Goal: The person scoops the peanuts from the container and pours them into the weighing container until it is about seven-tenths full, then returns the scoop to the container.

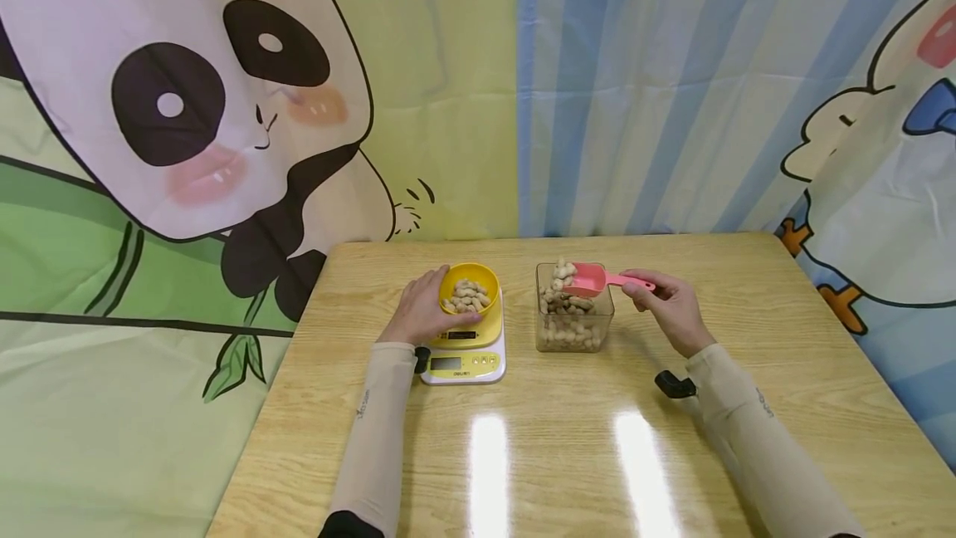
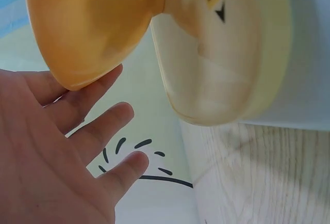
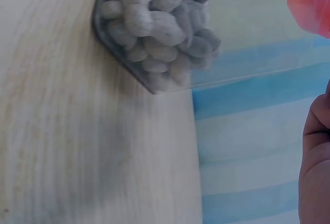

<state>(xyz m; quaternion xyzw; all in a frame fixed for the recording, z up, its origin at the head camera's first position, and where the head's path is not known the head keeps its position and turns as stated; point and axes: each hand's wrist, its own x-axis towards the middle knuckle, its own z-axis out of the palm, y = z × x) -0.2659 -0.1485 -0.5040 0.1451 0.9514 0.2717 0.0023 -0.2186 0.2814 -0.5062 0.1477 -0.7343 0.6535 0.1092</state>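
My right hand (image 1: 675,312) pinches the handle of a pink scoop (image 1: 590,280), held level over a clear square container (image 1: 573,343) of peanuts in shells. Several peanuts (image 1: 562,274) lie at the scoop's tip. In the right wrist view, the scoop (image 3: 309,2) shows at the top corner, above the peanuts (image 3: 154,28). My left hand (image 1: 421,310) holds the side of a yellow bowl (image 1: 489,279), thumb along its near side and fingers on its far left side. Peanuts (image 1: 468,297) lie in the bowl, which sits on a yellow and white kitchen scale (image 1: 489,365).
The wooden table (image 1: 560,455) carries the scale and container side by side, a gap between them. Behind it hangs a cartoon-printed curtain (image 1: 448,106) at the table's far edge. Black wrist camera mounts (image 1: 675,384) stick out by each wrist.
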